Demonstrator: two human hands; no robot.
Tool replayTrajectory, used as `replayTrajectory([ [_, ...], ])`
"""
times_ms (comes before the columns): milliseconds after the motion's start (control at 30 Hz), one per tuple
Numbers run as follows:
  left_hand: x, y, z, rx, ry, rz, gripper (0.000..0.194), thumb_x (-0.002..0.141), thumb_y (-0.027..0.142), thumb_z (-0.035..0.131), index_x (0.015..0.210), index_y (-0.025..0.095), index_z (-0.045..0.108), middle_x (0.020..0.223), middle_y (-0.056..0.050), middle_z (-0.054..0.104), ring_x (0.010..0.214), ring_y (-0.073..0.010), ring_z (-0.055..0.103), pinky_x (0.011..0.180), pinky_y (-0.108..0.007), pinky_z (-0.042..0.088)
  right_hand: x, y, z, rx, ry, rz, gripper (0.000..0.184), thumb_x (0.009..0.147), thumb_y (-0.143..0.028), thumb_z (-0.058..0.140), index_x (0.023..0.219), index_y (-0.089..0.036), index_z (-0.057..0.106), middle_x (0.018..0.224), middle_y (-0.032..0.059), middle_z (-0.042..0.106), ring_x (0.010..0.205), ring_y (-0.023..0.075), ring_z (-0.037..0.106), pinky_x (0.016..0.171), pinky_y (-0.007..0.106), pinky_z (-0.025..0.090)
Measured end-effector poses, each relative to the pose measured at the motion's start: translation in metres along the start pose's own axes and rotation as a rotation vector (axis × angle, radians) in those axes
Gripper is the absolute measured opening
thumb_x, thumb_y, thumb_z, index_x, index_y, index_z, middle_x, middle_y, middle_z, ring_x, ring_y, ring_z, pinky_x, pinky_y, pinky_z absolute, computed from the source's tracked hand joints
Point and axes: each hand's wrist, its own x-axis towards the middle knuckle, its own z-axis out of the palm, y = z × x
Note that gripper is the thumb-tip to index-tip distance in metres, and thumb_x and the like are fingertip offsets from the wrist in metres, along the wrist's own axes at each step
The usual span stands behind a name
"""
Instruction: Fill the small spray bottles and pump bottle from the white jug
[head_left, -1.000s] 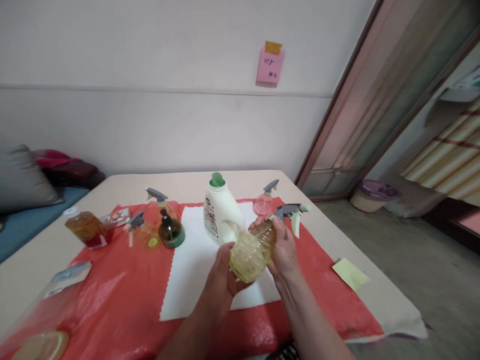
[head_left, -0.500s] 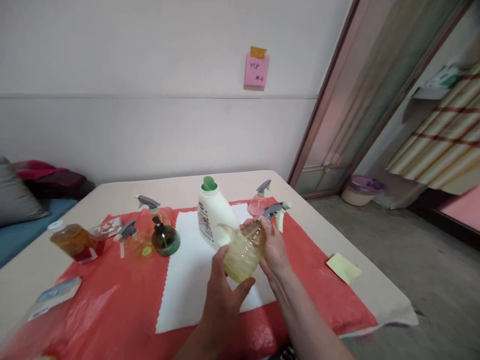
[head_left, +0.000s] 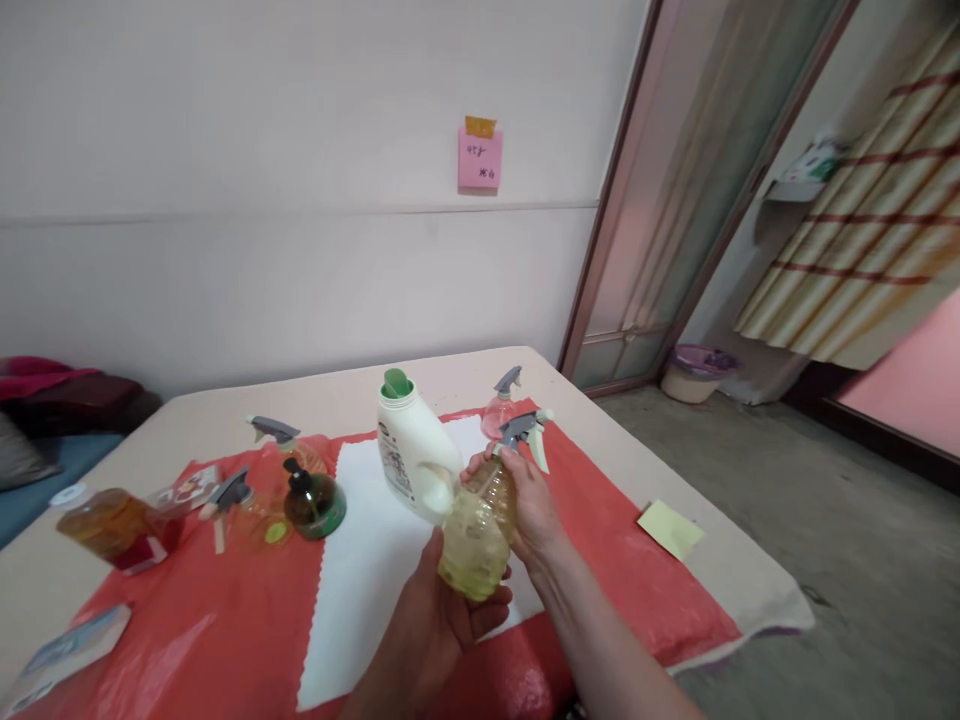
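A yellow spray bottle with a grey and white trigger head is tilted over the white cloth, its head up and to the right. My right hand is closed around its upper part, just below the trigger head. My left hand cups its base, thumb against the left side and fingers curled underneath. Directly behind the spray bottle stands a white detergent jug with a green mouth. A pink spray bottle is farther back. Part of the right fingers is hidden by the bottle.
On the left of the red sheet stand a dark green pump bottle, an orange spray bottle, a clear yellowish spray bottle and an amber liquid bottle. A yellow sticky note lies near the right edge.
My view has swung slightly right, so things on the table sit farther left. The left fingers have loosened and slid beneath the yellow bottle's base; the right hand keeps its grip.
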Motion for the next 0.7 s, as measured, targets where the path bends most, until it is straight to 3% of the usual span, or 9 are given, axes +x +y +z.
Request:
replayTrajectory([
  [100,0.000,-0.002,0.000,0.061,0.049,0.137,0.053,0.086,0.054,0.071,0.120,0.014,0.062,0.100,-0.012,0.075,0.077,-0.0222,0.073,0.072,-0.033,0.058,0.004,0.004,-0.003,-0.021,-0.004,-0.003,0.030,0.077,-0.048,0.075,0.082,-0.022,0.062,0.075,0.0010,0.073,0.068,0.0188,0.067,0.062,0.031,0.051],
  [200,0.002,-0.004,0.000,0.266,0.097,0.340,0.057,0.079,0.045,0.080,0.125,0.020,0.056,0.105,-0.008,0.072,0.086,-0.0218,0.070,0.075,-0.032,0.055,0.007,0.008,-0.008,-0.060,0.005,0.004,0.029,0.080,-0.049,0.073,0.080,-0.022,0.064,0.075,0.0023,0.073,0.065,0.0173,0.065,0.058,0.029,0.049],
  [333,0.004,-0.006,-0.002,0.631,0.379,0.660,0.076,0.063,0.032,0.091,0.129,0.022,0.055,0.121,-0.009,0.067,0.111,-0.0291,0.063,0.095,-0.037,0.048,0.008,0.013,-0.009,-0.111,0.033,0.009,0.030,0.083,-0.050,0.070,0.074,-0.021,0.067,0.074,0.0037,0.073,0.064,0.0158,0.063,0.058,0.027,0.048],
  [400,0.004,-0.005,-0.002,0.740,0.470,0.749,0.079,0.059,0.031,0.092,0.130,0.023,0.057,0.133,-0.011,0.061,0.127,-0.0341,0.054,0.106,-0.041,0.042,0.008,0.013,-0.008,-0.118,0.048,0.001,0.031,0.083,-0.050,0.069,0.071,-0.021,0.068,0.072,0.0030,0.072,0.062,0.0147,0.062,0.059,0.027,0.048],
  [467,0.004,-0.003,-0.002,0.739,0.433,0.736,0.082,0.058,0.033,0.093,0.131,0.023,0.057,0.135,-0.012,0.060,0.128,-0.0346,0.054,0.106,-0.042,0.043,0.007,0.012,-0.007,-0.109,0.044,-0.002,0.031,0.083,-0.049,0.069,0.071,-0.021,0.068,0.068,0.0020,0.070,0.059,0.0139,0.060,0.057,0.026,0.047],
  [533,0.006,0.000,-0.003,0.597,0.340,0.640,0.087,0.061,0.039,0.093,0.136,0.025,0.052,0.130,-0.010,0.064,0.115,-0.0310,0.063,0.096,-0.039,0.050,0.006,0.009,-0.006,-0.082,0.020,0.005,0.030,0.082,-0.049,0.070,0.072,-0.021,0.067,0.068,0.0017,0.069,0.059,0.0144,0.060,0.057,0.027,0.047],
  [600,0.007,0.003,-0.004,0.370,0.235,0.459,0.085,0.068,0.051,0.087,0.139,0.027,0.049,0.123,-0.009,0.068,0.099,-0.0262,0.069,0.083,-0.036,0.055,0.004,0.005,-0.007,-0.041,-0.007,0.006,0.027,0.081,-0.048,0.071,0.077,-0.022,0.065,0.071,0.0014,0.071,0.063,0.0163,0.063,0.058,0.028,0.049],
  [700,0.005,0.007,-0.005,0.113,0.042,0.114,0.071,0.080,0.067,0.070,0.134,0.022,0.057,0.116,-0.013,0.073,0.090,-0.0246,0.073,0.075,-0.036,0.058,0.000,0.000,-0.007,0.022,-0.044,0.000,0.026,0.080,-0.047,0.072,0.083,-0.024,0.062,0.076,0.0005,0.072,0.070,0.0192,0.067,0.064,0.031,0.054],
])
